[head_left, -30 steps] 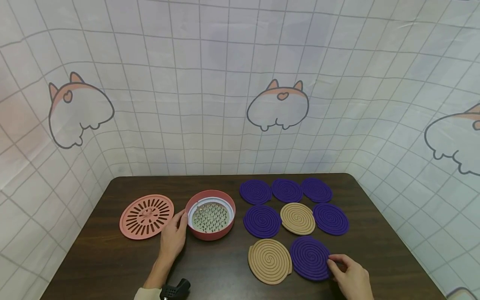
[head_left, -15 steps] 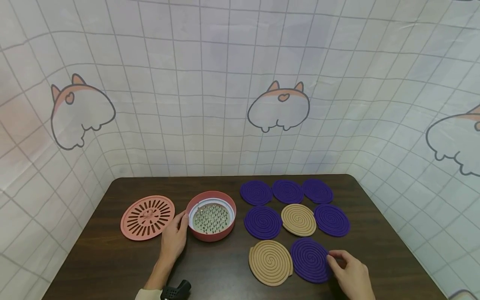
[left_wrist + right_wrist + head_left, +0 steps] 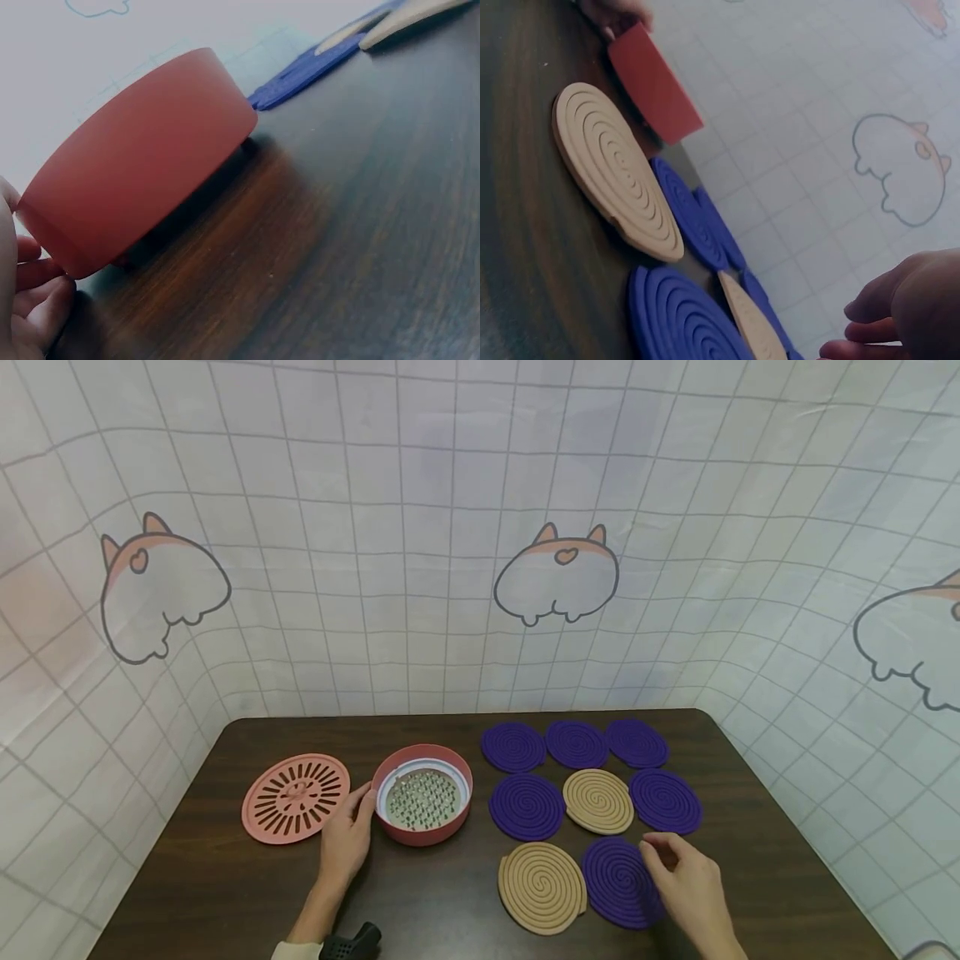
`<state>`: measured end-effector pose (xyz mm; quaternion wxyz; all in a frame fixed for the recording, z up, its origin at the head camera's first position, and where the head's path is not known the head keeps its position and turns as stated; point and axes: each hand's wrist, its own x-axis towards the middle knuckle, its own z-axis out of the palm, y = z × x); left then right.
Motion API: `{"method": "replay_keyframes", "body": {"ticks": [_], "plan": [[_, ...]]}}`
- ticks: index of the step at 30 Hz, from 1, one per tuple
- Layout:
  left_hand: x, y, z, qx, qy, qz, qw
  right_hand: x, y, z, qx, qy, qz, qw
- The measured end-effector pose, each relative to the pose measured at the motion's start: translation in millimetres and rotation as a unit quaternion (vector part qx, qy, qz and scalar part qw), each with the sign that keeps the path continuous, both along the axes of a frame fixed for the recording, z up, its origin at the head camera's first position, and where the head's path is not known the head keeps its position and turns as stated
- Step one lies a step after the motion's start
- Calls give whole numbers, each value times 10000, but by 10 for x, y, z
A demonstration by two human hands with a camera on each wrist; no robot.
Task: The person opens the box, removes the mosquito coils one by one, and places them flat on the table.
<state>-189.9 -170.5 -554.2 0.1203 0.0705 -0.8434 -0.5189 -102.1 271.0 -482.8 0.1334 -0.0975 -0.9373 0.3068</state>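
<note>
On the left, my left hand (image 3: 347,842) grips the side of a round red mosquito coil holder (image 3: 422,837), thumb at the rim and fingers at its side. A white ring and a grey perforated disc show inside it. My right hand (image 3: 690,887) hovers by the right edge of the nearest purple mosquito coil (image 3: 618,885). Its thumb and forefinger are close together, and nothing shows between them. In the right wrist view, its fingers (image 3: 874,330) are relaxed above the coils. To the left of that purple coil lies a tan mosquito coil (image 3: 542,889).
A pink slotted lid (image 3: 296,814) lies left of the holder. Behind the front pair of coils, another tan coil (image 3: 597,802) lies among several purple coils (image 3: 527,807), all flat on the dark table (image 3: 442,910). A white gridded curtain (image 3: 420,610) surrounds the table's back and sides.
My right hand has come away from the purple coil's right edge and moved up and slightly left. The left hand stays on the holder, which has not moved.
</note>
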Motion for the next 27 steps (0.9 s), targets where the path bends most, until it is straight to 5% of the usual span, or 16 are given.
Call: {"method": "replay_keyframes", "body": {"ticks": [15, 27], "plan": [[7, -51, 153, 553, -299, 47, 9980, -168, -206, 144, -21, 1192, 461, 9918], [77, -14, 342, -114, 275, -107, 9995, -354, -399, 242, -138, 1271, 887, 9878]]}}
